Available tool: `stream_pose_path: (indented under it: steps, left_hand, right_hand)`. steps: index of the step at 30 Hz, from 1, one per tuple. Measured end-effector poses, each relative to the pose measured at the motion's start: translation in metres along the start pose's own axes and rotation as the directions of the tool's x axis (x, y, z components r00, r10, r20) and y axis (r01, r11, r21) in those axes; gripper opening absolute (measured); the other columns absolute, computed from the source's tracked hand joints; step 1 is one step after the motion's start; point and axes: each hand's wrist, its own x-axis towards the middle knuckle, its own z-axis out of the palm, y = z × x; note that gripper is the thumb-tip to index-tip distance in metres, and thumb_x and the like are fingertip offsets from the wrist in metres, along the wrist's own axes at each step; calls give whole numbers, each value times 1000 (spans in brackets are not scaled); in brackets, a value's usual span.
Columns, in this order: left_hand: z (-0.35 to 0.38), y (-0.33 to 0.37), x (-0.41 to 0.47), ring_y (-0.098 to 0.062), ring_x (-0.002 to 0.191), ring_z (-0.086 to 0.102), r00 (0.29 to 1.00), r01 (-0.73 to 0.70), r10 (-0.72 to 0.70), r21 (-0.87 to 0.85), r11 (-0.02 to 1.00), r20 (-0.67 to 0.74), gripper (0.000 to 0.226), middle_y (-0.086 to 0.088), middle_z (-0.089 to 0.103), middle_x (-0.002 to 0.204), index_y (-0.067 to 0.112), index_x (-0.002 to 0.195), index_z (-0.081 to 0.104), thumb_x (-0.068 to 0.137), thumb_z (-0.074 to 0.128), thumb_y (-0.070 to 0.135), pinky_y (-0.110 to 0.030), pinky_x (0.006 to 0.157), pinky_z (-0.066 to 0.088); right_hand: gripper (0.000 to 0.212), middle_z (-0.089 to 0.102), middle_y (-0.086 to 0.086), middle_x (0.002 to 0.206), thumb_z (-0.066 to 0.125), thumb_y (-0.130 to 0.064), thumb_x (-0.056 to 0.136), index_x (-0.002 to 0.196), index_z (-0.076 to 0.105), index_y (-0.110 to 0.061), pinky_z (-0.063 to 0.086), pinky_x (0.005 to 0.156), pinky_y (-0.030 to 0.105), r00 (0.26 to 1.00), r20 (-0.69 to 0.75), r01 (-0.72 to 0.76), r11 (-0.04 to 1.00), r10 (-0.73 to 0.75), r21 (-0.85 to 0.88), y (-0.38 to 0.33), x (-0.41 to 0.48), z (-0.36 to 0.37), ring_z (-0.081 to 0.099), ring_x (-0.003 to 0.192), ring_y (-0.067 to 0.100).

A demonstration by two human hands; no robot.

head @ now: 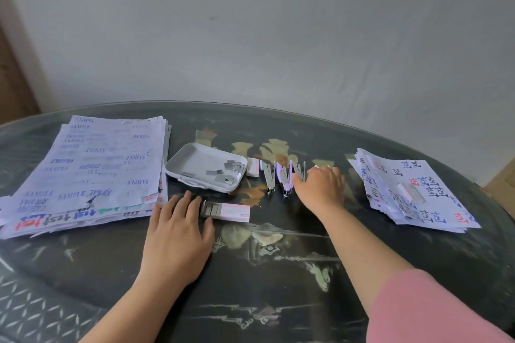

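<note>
Plain pink right sleeve (429, 312)

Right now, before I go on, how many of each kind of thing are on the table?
Staplers: 3
Staple boxes: 3
Paper stacks: 2
White tray: 1
Total: 9

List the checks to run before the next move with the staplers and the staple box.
1. Right hand reaches the rightmost stapler: ok for contact; whether it has a grip, cannot tell.
2. Rightmost stapler hinged open for loading: ok.
3. Purple stapler stands close beside it and could get knocked: not ok.
4. Staple box slid open with strips showing: ok.
5. Left hand steadies the box: cannot tell; it lies flat at the open end.
6. Tray holds spare loose strips: ok.
</note>
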Motion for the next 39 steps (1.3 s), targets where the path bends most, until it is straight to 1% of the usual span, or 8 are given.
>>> stream_pose_path:
  steps: [4, 8, 10, 15, 25, 31, 36, 39]
  left_hand:
    - [-3, 1, -1, -16, 140, 30, 1000, 0, 0, -15, 1000, 15, 63, 3, 41, 149, 21, 139, 45, 86, 24, 49, -40, 119, 15]
    - [-4, 2, -1, -15, 141, 26, 1000, 3, -3, -30, 1000, 27, 60, 4, 37, 151, 22, 141, 42, 90, 26, 49, -40, 120, 14]
    - [-3, 1, 0, -14, 142, 25, 1000, 4, -3, -44, 999, 23, 55, 4, 36, 151, 22, 142, 41, 94, 33, 46, -39, 120, 12]
    - [-6, 3, -2, -17, 140, 31, 1000, 13, -15, -89, 996, -18, 52, 0, 42, 149, 17, 140, 45, 94, 44, 41, -39, 120, 14]
    - [-37, 14, -54, -23, 103, 59, 996, 51, -78, -414, 909, -49, 21, 1, 67, 109, 19, 106, 67, 91, 54, 27, -38, 90, 45]
    - [-31, 15, -83, -16, 109, 51, 1000, -21, 24, -371, 928, 3, 28, 12, 66, 105, 34, 101, 72, 88, 54, 51, -33, 93, 39]
    - [-31, 8, -84, -15, 97, 61, 997, -54, 24, -480, 875, -68, 21, 11, 73, 92, 27, 93, 76, 79, 72, 42, -27, 86, 44]
    - [-34, 9, -86, -6, 91, 65, 995, -94, 58, -529, 843, -83, 16, 16, 74, 88, 30, 94, 75, 80, 73, 37, -30, 87, 50]
  right_hand:
    - [48, 52, 7, 141, 42, -44, 95, 94, 73, -8, 29, 112, 38, 999, 40, -22, 1000, 22, 2, -2, 4, 2, 38, 134, 30]
    - [36, 66, 10, 121, 52, -36, 90, 66, 61, -12, 44, 101, 38, 998, 37, -46, 998, 45, 34, -3, 4, -1, 53, 120, 30]
    - [28, 67, 11, 117, 53, -34, 89, 82, 69, -12, 47, 93, 37, 999, 10, -53, 998, 53, 32, -2, -3, -7, 57, 113, 32]
    - [38, 55, 3, 58, 51, -37, 85, 58, 56, -10, 46, 69, 32, 996, -49, -67, 991, 73, 113, 13, -57, -27, 57, 66, 25]
    - [32, 40, -7, 47, 51, -38, 68, 44, 42, -19, 44, 55, 31, 963, -181, 240, 943, -201, 230, -19, -219, -34, 41, 52, 19]
    - [26, 52, -7, 54, 73, -39, 62, 55, 58, -19, 46, 51, 30, 972, -91, 233, 950, -219, 209, -51, -249, -34, 51, 54, 17]
    - [29, 53, -10, 76, 52, -47, 88, 77, 57, -21, 43, 75, 28, 982, 67, 123, 872, -175, 474, -59, -254, -46, 52, 82, 14]
    - [42, 45, -8, 62, 46, -42, 95, 58, 40, -21, 36, 59, 27, 966, 242, -79, 796, -87, 600, -57, -238, -54, 47, 66, 12]
